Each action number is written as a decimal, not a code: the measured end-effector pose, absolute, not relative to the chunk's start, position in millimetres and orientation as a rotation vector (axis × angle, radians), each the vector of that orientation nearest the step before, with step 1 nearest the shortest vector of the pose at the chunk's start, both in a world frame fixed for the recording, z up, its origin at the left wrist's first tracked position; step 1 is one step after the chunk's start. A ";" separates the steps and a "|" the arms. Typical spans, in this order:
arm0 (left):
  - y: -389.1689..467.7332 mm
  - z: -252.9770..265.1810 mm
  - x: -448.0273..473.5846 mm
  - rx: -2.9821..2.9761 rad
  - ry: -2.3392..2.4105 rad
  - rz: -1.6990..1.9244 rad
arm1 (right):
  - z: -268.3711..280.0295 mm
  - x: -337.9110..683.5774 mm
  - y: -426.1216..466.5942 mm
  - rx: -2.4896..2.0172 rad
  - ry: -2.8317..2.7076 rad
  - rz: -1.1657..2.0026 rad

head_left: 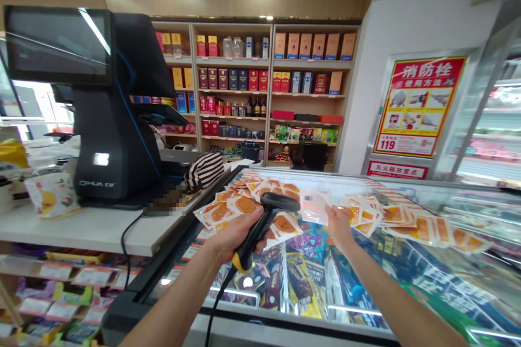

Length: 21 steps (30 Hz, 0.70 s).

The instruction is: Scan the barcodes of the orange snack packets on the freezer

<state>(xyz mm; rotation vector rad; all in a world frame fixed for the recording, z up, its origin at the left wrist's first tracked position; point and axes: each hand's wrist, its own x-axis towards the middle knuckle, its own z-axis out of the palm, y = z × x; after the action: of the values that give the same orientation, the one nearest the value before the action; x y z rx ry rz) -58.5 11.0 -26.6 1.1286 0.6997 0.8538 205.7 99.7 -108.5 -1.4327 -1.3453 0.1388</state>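
My left hand [241, 231] is wrapped round the handle of a black and yellow barcode scanner [266, 218], whose head points right. A clear packet [315, 206] with a small printed label is pinched in my right hand [339, 226], just in front of the scanner head. Many flat packets with orange-brown contents [228, 209] lie spread beneath and behind the scanner on the glass top of a chest freezer [280, 173]. To the right of my right hand lies another row of such packets [423, 226].
A black point-of-sale terminal [118, 152] stands on the white counter [122, 229] at left, beside a striped item [204, 171]. Shelves of boxes and bottles [232, 79] line the back. A person's head [296, 158] shows behind the freezer. The scanner's cable [215, 303] hangs toward me.
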 end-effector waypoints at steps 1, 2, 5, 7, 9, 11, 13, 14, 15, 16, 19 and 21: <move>11.1 -26.5 -56.9 1.133 0.694 0.853 | -108.6 206.9 99.9 -1.447 -1.352 0.121; 11.4 -26.5 -55.7 1.135 0.692 0.853 | -108.2 208.1 100.0 -1.461 -1.364 0.095; 13.6 -26.6 -55.0 1.137 0.705 0.854 | -103.7 214.6 100.2 -1.547 -1.369 -0.050; 16.1 -27.6 -57.3 1.127 0.723 0.857 | -99.6 223.1 100.0 -1.617 -1.338 -0.195; 19.0 -29.9 -61.6 1.113 0.751 0.857 | -97.4 233.8 98.7 -1.667 -1.392 -0.368; 21.4 -32.8 -66.7 1.095 0.792 0.852 | -99.0 243.8 95.4 -1.713 -1.587 -0.546; 22.7 -35.6 -71.5 1.082 0.821 0.853 | -104.2 250.0 90.6 -1.785 -1.830 -0.669; 22.9 -36.6 -73.6 1.075 0.825 0.855 | -107.5 251.2 88.2 -1.841 -1.919 -0.692; 23.0 -37.3 -75.6 1.067 0.826 0.858 | -110.7 251.3 86.1 -1.897 -1.981 -0.692; 22.8 -37.8 -77.3 1.060 0.826 0.864 | -113.4 250.4 84.5 -1.948 -2.016 -0.680; 21.7 -37.7 -82.2 1.041 0.829 0.869 | -116.6 246.3 84.0 -2.054 -2.021 -0.645; 19.8 -36.4 -85.3 1.039 0.826 0.868 | -115.6 245.5 86.9 -2.082 -2.006 -0.632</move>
<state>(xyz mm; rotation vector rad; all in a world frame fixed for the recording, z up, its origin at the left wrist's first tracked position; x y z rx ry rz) -85.3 19.8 -36.4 1.0387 0.8256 0.8678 245.5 86.9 -115.6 -2.0815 -2.0061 -0.6323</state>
